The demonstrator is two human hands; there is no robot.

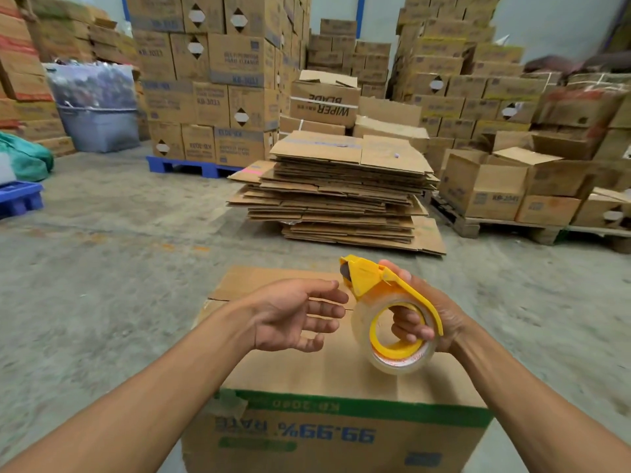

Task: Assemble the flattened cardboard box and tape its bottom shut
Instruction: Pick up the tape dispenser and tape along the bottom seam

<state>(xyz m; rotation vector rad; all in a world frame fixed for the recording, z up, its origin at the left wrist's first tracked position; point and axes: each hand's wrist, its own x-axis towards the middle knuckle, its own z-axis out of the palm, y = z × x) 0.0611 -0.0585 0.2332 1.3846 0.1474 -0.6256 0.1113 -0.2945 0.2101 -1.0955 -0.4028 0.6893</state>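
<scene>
Now the tape is about to go on the box bottom.

Right hand (432, 314) grips the tape dispenser (392, 312) through its core; left hand (293, 314) hovers beside it, fingers loosely spread, holding nothing. Directly beneath both sits the cardboard box (334, 414), flaps folded. Untaped flaps could spring apart, leaving the strip crooked.

On the near side of the cardboard box (341, 428) in front of us, we read upside-down blue print, "99.99% RATE", under a green band with a code too blurred to make out. Farther back, an open carton (324, 102) carries "WIPER BLADE", also upside down. We read "KB-3033" on a stacked carton (211, 104) at left.
</scene>
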